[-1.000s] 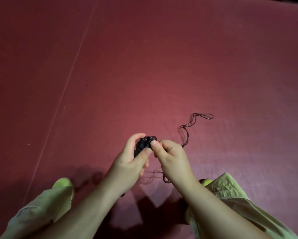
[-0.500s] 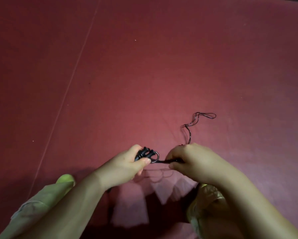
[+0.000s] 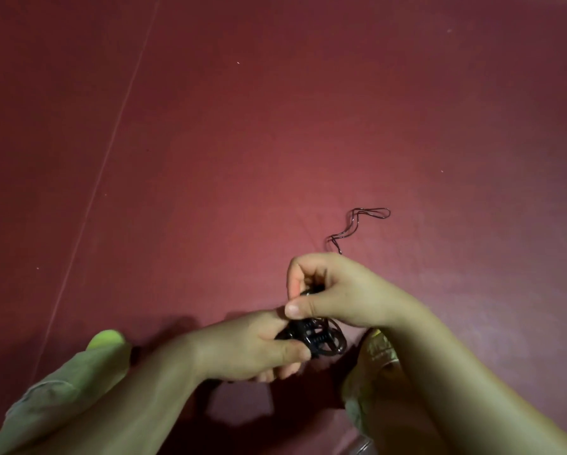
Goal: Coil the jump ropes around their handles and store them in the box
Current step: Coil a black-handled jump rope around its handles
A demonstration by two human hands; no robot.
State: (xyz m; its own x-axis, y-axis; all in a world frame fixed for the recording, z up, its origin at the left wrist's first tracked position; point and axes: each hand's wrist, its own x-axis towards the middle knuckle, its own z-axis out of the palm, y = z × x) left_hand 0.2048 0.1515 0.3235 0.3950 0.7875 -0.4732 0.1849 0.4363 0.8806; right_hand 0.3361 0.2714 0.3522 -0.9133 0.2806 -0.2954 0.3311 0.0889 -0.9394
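Hands: left grips one black handle bundle; right pinches one rope.

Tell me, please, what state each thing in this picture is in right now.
Handles: bundled together, partly wrapped in rope, gripped by the left hand.
Rope: loose end lying on the red floor, not yet coiled.
Right hand: pinching the rope just above the handles.

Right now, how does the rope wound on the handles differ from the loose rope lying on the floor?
The wound rope sits in tight coils, held by the left hand; the loose rope trails in open bends on the red floor, beyond the right hand. Both are thin and dark.
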